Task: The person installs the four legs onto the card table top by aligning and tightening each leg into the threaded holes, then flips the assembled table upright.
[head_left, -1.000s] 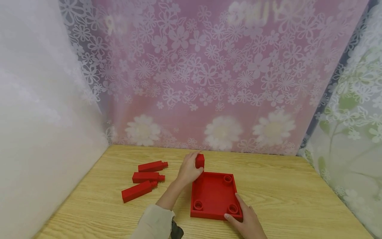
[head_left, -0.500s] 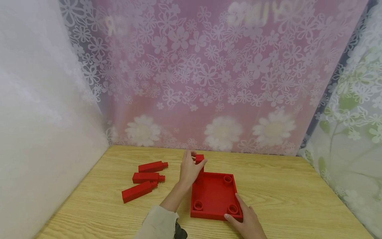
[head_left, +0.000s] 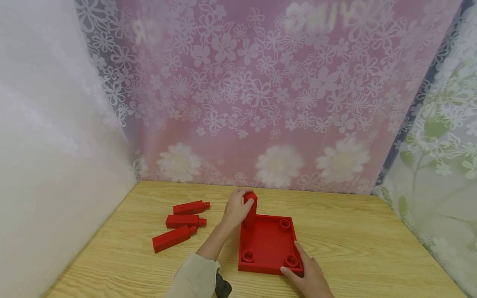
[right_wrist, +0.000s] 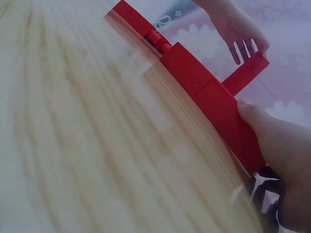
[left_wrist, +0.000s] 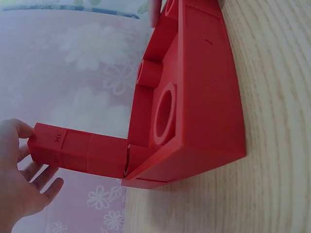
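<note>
A red square tabletop [head_left: 268,242] lies with its hollow, rimmed side up, round sockets [head_left: 285,224] showing in three of its corners. At the far left corner stands a red square table leg [head_left: 251,213], upright, its lower end down inside the rim. My left hand [head_left: 234,210] holds the leg near its top between thumb and fingers; small marks show on the leg's side in the left wrist view. My right hand [head_left: 312,275] grips the tabletop's near right corner, with the thumb [right_wrist: 250,110] on the front wall and fingers along the right side.
Several more things lie left of the tabletop: red legs [head_left: 182,221] on their sides, threaded ends pointing right. The wooden table [head_left: 354,240] ends at a flowered pink curtain [head_left: 275,103] behind, and a white sheet [head_left: 56,145] hangs on the left.
The leg has turned, so an edge of it now faces forward. My left fingers loosened, shifted round its top and closed on it again. My right hand and the tabletop stayed in place.
</note>
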The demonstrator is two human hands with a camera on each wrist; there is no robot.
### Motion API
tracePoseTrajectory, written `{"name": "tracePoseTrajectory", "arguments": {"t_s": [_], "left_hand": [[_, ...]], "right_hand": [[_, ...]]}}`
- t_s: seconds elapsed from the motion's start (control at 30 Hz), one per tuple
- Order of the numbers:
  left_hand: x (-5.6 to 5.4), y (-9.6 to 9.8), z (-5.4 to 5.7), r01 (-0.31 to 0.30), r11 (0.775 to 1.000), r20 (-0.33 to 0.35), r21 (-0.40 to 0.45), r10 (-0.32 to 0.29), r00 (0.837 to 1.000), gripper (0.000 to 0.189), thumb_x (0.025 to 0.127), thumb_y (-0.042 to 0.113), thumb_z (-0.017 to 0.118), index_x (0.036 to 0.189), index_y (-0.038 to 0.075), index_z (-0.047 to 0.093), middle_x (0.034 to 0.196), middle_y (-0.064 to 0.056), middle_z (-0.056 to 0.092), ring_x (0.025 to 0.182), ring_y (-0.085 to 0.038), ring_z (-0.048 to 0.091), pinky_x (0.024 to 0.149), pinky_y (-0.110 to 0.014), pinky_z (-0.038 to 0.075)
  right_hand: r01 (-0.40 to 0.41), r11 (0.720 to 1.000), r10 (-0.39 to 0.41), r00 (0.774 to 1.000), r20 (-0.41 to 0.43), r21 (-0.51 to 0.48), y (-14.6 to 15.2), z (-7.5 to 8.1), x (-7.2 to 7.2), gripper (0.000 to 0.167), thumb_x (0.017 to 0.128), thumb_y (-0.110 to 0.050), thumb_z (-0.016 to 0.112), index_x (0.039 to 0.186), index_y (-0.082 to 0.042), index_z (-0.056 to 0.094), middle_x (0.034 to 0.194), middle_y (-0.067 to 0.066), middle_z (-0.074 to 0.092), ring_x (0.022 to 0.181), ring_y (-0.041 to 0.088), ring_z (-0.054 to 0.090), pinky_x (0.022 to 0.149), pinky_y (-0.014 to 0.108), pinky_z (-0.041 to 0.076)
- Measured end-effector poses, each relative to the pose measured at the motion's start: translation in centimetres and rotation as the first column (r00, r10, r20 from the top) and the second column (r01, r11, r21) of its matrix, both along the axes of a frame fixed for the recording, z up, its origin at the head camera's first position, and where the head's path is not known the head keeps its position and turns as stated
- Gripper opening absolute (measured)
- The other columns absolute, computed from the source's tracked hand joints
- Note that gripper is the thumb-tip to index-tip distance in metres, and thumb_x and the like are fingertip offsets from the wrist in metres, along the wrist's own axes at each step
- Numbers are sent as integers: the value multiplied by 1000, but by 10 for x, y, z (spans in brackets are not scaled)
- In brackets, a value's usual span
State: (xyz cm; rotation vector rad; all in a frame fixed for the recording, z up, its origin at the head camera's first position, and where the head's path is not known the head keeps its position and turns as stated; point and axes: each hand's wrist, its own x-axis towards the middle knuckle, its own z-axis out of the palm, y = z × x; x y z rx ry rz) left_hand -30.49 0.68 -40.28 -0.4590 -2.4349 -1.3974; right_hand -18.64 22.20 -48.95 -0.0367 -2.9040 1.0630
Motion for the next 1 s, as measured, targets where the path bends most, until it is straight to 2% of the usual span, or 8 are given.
{"name": "tracePoseTrajectory", "arguments": {"t_s": [0.13, 0.27, 0.4, 0.53, 0.7, 0.87, 1.0], "left_hand": [[0, 1, 4, 15, 999, -3, -34, -15, 1000, 29, 89, 15, 55, 117, 10, 62, 121, -12, 51, 108, -29, 48, 82, -44, 44], [-1, 6, 2, -59, 995, -11, -81, 58, 998, 39, 87, 30, 62, 120, 10, 58, 115, -9, 52, 100, -25, 51, 76, -38, 46], [0, 9, -1, -146, 989, -17, -38, 146, 989, 43, 81, 37, 69, 109, 7, 53, 101, -6, 51, 86, -20, 51, 65, -31, 46], [1, 10, -3, -174, 985, -33, 24, 174, 984, 38, 80, 32, 72, 97, 7, 50, 90, -4, 49, 78, -18, 50, 61, -28, 44], [2, 9, -5, -144, 989, -40, 38, 146, 988, 34, 82, 28, 70, 103, 5, 53, 94, -3, 51, 82, -18, 52, 63, -28, 46], [0, 6, -6, -83, 996, -4, 39, 83, 997, 30, 87, 22, 61, 112, 6, 58, 105, -4, 52, 90, -19, 51, 67, -29, 47], [0, 4, -5, -44, 999, 0, 15, 44, 999, 27, 89, 18, 53, 113, 9, 61, 112, -5, 54, 98, -21, 50, 76, -35, 46]], "right_hand": [[-5, 1000, 5, 1000, 8, 2, 0, 1, 0, 96, 74, -61, 64, 143, -4, 30, 130, 25, 45, 110, 47, 43, 79, 56, 43], [-10, 1000, 10, 1000, 5, 12, 0, 2, 1, 95, 75, -60, 64, 142, -3, 30, 130, 26, 44, 112, 54, 38, 81, 60, 40], [-4, 1000, 4, 1000, 2, 16, 0, 0, 0, 96, 74, -62, 63, 142, -3, 30, 130, 26, 44, 113, 56, 36, 82, 62, 39], [3, 1000, -3, 1000, 1, 11, 0, -3, -1, 98, 73, -64, 62, 143, -5, 30, 131, 25, 44, 114, 55, 36, 83, 62, 38], [1, 1000, -1, 1000, -9, 13, 0, -2, 0, 97, 73, -65, 61, 143, -4, 30, 131, 26, 43, 114, 56, 35, 83, 63, 38], [3, 1000, -3, 1000, -8, 10, -1, 0, 1, 97, 74, -64, 61, 143, -4, 30, 132, 26, 43, 114, 59, 33, 82, 64, 37], [4, 1000, -4, 1000, -6, 9, 0, -1, 1, 97, 73, -64, 62, 143, -5, 30, 131, 26, 43, 113, 56, 36, 81, 61, 40]]}}
